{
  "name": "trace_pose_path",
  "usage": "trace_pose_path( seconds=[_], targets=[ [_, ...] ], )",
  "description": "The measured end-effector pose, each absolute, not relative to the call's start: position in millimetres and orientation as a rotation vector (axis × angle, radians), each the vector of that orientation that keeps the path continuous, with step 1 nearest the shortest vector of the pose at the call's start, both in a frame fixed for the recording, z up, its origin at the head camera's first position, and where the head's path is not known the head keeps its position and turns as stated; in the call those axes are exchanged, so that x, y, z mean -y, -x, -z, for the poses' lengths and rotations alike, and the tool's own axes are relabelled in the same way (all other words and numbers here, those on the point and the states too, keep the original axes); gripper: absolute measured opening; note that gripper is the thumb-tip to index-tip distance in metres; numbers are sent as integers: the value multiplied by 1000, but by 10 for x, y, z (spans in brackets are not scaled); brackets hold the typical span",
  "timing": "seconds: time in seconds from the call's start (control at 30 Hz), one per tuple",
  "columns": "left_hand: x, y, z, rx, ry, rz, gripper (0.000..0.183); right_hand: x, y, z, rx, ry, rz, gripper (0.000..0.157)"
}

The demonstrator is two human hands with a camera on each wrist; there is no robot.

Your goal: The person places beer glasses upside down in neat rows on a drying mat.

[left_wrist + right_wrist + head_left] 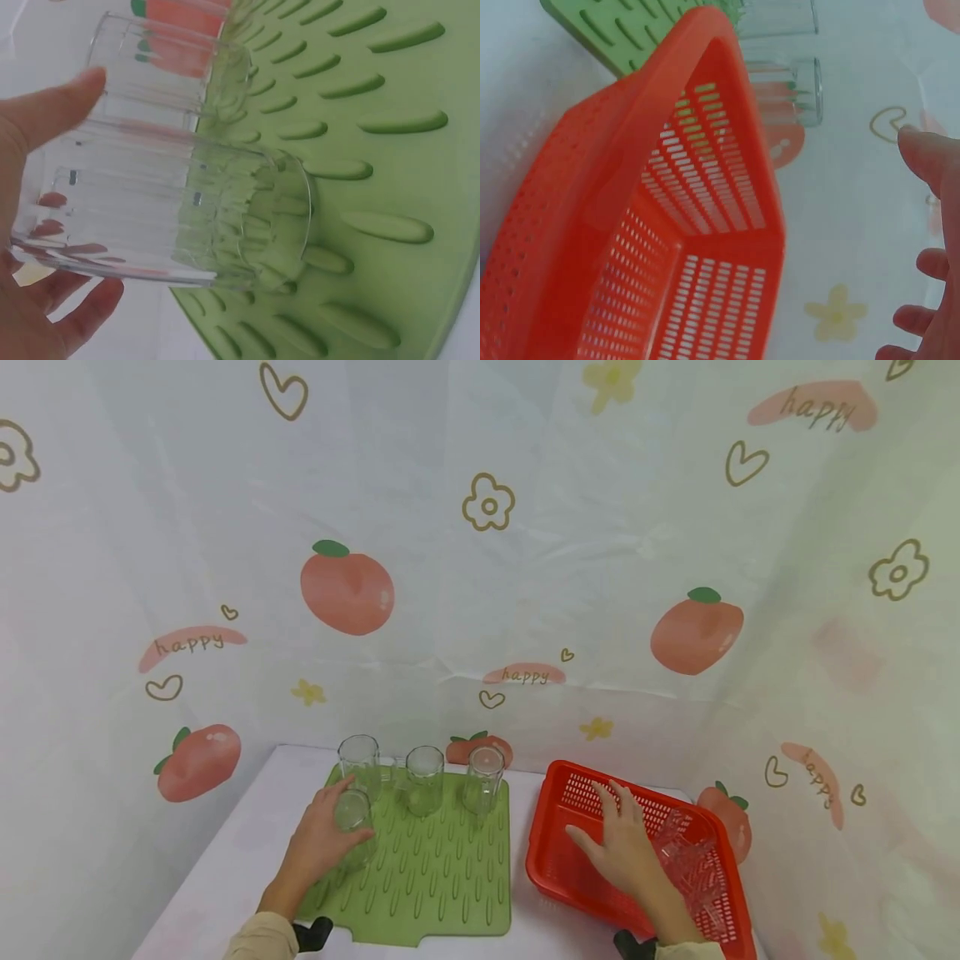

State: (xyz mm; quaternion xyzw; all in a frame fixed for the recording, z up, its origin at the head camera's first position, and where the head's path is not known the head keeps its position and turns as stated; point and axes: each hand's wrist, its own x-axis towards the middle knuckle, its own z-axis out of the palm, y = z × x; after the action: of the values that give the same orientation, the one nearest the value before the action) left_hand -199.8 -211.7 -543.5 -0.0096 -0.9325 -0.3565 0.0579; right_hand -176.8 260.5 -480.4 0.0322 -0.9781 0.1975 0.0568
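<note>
Beige sleeves [262, 937] come in first, one off the left front corner of the green mat [420, 860], the other well to its right. Left hand [318, 843] is round a clear glass [352, 814] at the mat's left side, fingers and thumb in a wide C; left wrist view shows a gap between thumb and wall, so no firm pinch there, and can't tell whether the other fingertips touch. Glass stands about upright, looks mouth-down; side approach probably because it keeps fingers off the rim. Three mugs, left [360, 760], middle [425, 781] and right [483, 777], stand apart in a row at the mat's back, likely to leave the near area reachable. Mat's raised ridges should let air under the rims, my read. Red basket [534, 860] sits just beside the mat, to its right, with jumbled clear glassware [697, 868] at the end away from the mat. Right hand [622, 847] is over the basket, fingers wide, holding nothing; that spread suits a mug-sized body. One hand per side makes sense: arms don't cross.
</note>
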Motion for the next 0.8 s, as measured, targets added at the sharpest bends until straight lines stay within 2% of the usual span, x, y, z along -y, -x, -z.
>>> trace_pose_path(
  seconds=[0.43, 0.8],
  targets=[
    [2223, 1987, 5578, 2798, 21, 1186, 134, -2847, 1706, 4749, 2941, -65, -527, 94],
    [2325, 1971, 5688, 2768, 49, 1171, 126, -3055, 1707, 4790, 2938, -21, -487, 94]
  ],
)
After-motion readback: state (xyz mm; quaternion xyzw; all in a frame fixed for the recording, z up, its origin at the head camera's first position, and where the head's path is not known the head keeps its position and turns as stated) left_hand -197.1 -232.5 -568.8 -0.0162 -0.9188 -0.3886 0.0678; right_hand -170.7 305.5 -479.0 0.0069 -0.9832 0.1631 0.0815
